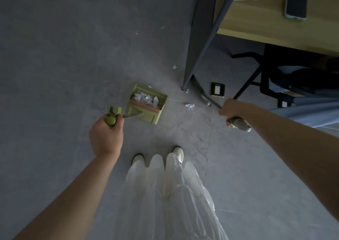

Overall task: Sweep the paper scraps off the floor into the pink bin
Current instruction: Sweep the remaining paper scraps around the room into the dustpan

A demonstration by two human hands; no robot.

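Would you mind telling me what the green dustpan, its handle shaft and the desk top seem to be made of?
Dustpan: probably moulded plastic, matte olive green, with crisp uniform walls and ribs.
Handle shaft: looks like metal, a thin grey tube with a slight sheen; the left hand grips its green, likely plastic, end.
Desk top: wood or wood-look laminate, pale yellowish with a smooth flat finish; which one I cannot tell.

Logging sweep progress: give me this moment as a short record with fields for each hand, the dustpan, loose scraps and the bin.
left hand: grips the green dustpan handle
right hand: grips the grey broom handle
dustpan: green, on the floor, holding white paper scraps
loose scraps: crumpled scrap right of the dustpan; another near the desk leg; smaller ones farther off
broom head: hidden under the desk
pink bin: not in view
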